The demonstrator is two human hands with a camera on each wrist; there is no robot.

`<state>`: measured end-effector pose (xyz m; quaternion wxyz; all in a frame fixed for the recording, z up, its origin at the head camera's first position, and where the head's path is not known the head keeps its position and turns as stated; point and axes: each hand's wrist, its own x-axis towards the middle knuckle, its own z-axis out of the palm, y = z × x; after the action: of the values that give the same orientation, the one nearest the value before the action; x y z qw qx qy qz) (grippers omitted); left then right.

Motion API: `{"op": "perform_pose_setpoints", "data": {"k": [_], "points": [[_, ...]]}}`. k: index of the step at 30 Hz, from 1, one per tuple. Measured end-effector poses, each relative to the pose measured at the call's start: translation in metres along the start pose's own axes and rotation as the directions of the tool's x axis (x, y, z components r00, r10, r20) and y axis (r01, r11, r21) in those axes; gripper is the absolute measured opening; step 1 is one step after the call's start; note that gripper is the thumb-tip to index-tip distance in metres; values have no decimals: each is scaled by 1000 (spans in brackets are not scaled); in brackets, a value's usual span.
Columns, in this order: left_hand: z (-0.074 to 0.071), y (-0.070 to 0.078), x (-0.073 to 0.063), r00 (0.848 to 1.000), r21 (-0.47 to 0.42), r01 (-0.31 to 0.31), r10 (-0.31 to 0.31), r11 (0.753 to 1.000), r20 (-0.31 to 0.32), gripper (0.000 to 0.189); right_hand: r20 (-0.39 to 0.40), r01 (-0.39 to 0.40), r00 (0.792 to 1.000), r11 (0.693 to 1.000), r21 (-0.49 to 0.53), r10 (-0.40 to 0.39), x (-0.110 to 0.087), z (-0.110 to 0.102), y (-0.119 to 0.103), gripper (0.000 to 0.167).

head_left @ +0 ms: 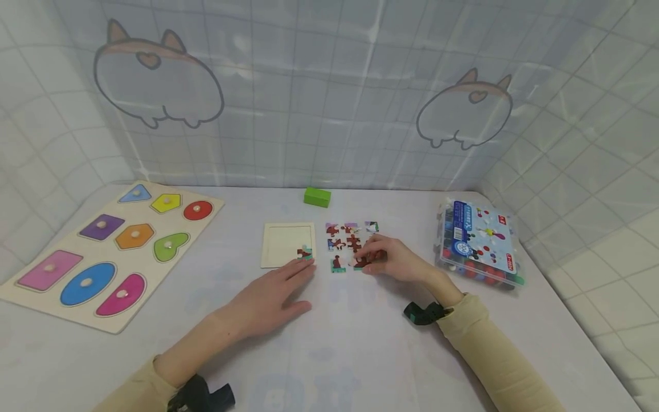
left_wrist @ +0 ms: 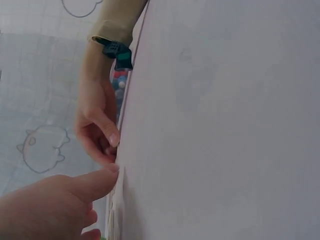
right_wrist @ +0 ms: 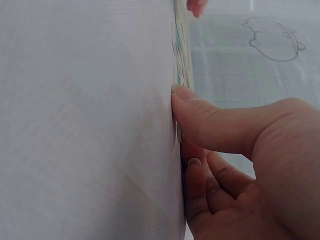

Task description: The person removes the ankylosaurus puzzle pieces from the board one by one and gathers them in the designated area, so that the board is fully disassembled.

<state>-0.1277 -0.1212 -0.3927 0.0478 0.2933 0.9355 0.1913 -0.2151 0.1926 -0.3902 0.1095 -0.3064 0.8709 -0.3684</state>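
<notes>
A square pale puzzle tray (head_left: 273,229) lies in front of me, with a joined bit of jigsaw (head_left: 305,252) in its lower right corner. My left hand (head_left: 270,297) rests at the tray's lower edge, fingers extended and thumb apart. To the tray's right are several loose jigsaw pieces (head_left: 337,245). My right hand (head_left: 396,260) has thumb and curled fingers about a brown and green puzzle piece (head_left: 360,263) at the group's lower right, partly hidden by the fingers. In the right wrist view the thumb (right_wrist: 210,122) touches down near the piece edges, seen side-on.
A wooden shape board (head_left: 149,280) with knobbed coloured shapes lies at the left. Behind the tray sits a green block (head_left: 317,197). A clear plastic box (head_left: 479,240) of coloured balls stands at the right. A patterned curtain (head_left: 319,114) hangs along the table's back edge.
</notes>
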Motion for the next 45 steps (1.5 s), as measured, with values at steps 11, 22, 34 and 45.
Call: {"op": "perform_pose_setpoints", "data": {"k": [11,22,34,45], "points": [[-15,-56,4,976,79,205,-197,976,-96,88,-4,11,1000,1000,5,-11,1,1,4,27],[-16,-65,6,973,65,225,-220,972,-76,96,-4,15,1000,1000,2,-15,2,2,6,27],[-14,-64,7,970,11,232,-231,973,-77,97,-7,7,1000,1000,7,-7,0,1,5,27],[-14,-64,5,969,6,233,-232,972,-80,98,-11,0,1000,1000,-3,0,-1,1,5,28]]}}
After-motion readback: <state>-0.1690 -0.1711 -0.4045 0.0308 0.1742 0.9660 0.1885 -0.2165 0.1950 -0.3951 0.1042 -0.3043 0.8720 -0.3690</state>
